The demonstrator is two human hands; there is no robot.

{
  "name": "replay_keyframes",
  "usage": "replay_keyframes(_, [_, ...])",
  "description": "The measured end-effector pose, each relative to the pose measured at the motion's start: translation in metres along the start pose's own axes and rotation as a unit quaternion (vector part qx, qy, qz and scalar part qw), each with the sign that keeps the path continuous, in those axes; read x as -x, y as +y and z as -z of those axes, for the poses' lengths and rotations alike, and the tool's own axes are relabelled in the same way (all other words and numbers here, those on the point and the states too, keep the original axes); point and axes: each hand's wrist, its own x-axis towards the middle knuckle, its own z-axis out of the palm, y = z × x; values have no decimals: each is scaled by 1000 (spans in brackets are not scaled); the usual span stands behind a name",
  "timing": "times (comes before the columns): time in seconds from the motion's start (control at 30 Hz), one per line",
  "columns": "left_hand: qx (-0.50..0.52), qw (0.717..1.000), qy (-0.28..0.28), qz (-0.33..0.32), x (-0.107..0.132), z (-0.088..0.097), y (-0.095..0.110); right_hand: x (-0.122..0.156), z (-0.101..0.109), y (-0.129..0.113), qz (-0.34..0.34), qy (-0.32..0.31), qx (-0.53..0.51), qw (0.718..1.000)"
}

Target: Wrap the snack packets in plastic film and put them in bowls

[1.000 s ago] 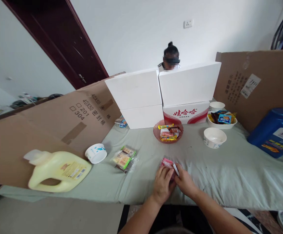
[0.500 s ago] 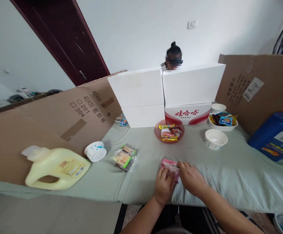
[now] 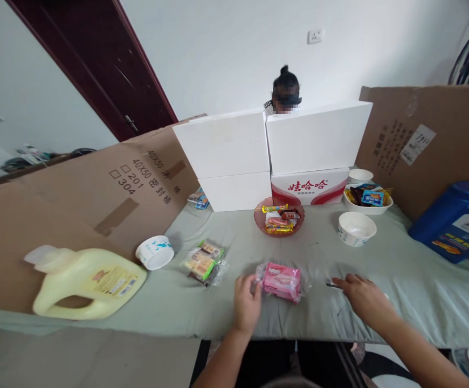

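On the worktop (image 3: 234, 237), the packet (image 3: 282, 281) your left fingers (image 3: 250, 280) touched, grip unclear, seemingly wanted steadying; right fingers (image 3: 343, 283) clasped a tool (image 3: 332, 285).

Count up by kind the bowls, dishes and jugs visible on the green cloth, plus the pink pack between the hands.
Round white bowls: 3
Reddish translucent bowl: 1
White oblong dish: 1
Plastic jugs: 2
Pink pack: 1
Total: 8
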Motion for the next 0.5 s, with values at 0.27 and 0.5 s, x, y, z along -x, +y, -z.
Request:
replay_keyframes(0.27, [-19, 995, -5, -98, -22, 28, -4, -11, 0, -29, -31, 121, -69, 990])
replay_keyframes(0.5, [-68, 967, -211, -127, -43, 15, 12, -40, 20, -105, 32, 55, -90, 994])
